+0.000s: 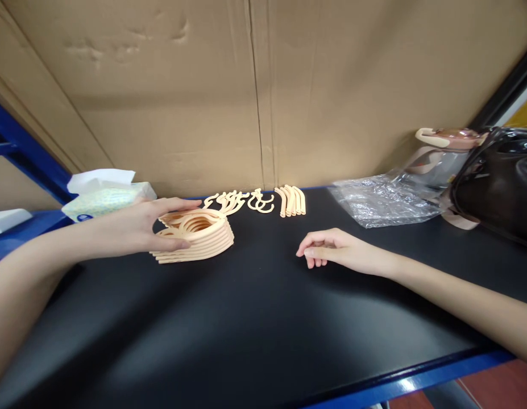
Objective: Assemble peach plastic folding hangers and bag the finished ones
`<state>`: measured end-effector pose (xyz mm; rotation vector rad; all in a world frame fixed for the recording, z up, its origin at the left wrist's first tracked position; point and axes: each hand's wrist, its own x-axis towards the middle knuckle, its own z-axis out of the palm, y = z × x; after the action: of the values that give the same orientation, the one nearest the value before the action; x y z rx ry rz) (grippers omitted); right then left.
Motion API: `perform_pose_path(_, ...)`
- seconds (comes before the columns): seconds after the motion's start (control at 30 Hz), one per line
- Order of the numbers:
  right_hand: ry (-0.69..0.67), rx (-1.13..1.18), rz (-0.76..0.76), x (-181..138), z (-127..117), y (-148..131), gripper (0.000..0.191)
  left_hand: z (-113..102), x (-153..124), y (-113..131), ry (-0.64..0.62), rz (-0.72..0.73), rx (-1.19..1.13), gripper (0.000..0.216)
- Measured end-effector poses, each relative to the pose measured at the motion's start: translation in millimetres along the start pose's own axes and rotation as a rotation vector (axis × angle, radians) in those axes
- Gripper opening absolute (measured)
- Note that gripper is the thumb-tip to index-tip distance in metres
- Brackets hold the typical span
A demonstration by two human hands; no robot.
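Note:
A neat stack of cream plastic hanger frames (203,238) lies on the black table, left of the middle. My left hand (161,224) grips the stack's left end, thumb on the near side and fingers across the far side. Behind the stack are several cream hooks (231,202), with a few more hooks (261,202) beside them. To their right sits a row of short curved cream bars (291,200). My right hand (325,248) hovers over the table to the right, fingers curled in toward the thumb, with nothing visible in it.
A tissue pack (105,199) stands at the back left, near a blue frame post (33,156). On the right are a clear plastic bag (378,199), a bottle with a pinkish lid (451,139) and a dark shiny bag (497,187). Cardboard (182,102) walls the back.

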<state>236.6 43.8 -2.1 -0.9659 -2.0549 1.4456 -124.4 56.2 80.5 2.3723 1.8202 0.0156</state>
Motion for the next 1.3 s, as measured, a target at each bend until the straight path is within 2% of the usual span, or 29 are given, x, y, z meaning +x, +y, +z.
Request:
perform_pose_path(0.27, -0.028, -0.005, -0.003, -1.4, -0.6, -0.3, 0.024, 2.1, -0.4, -1.4, 0.02, 0.031, -0.036, 0.081)
perform_pose_path(0.5, -0.05, -0.008, -0.004, -2.1, -1.6, -2.2, 0.025, -8.9, -6.3, -10.2, 0.092, 0.046, 0.011, 0.079)
perform_pose_path(0.73, -0.053, -0.021, -0.014, -2.6, -1.4, -3.9, 0.025, -5.7, -7.2, -9.9, 0.008, -0.015, 0.056, 0.079)
perform_pose_path(0.93, -0.056, -0.029, -0.008, -3.2, -1.9, -5.3, 0.025, -0.6, -5.9, -10.2, 0.036, 0.004, 0.068, 0.075)
perform_pose_path(1.1, -0.059, -0.039, -0.025, -3.2, -2.0, -3.7, 0.026, -1.3, -3.6, -15.9, 0.049, 0.014, 0.048, 0.081)
perform_pose_path(1.2, -0.042, -0.044, -0.033, -3.4, -1.5, -3.1, 0.025, -0.5, -2.0, -1.0, 0.171, 0.086, 0.036, 0.089)
perform_pose_path(1.23, -0.025, -0.074, -0.041, -3.8, -1.9, -3.7, 0.025, 1.8, -1.7, 8.7, 0.278, 0.129, 0.029, 0.088)
perform_pose_path(1.3, 0.053, -0.261, -0.081, -5.2, -4.8, -6.5, 0.025, 11.2, -2.4, 33.1, 0.528, 0.282, 0.011, 0.073)
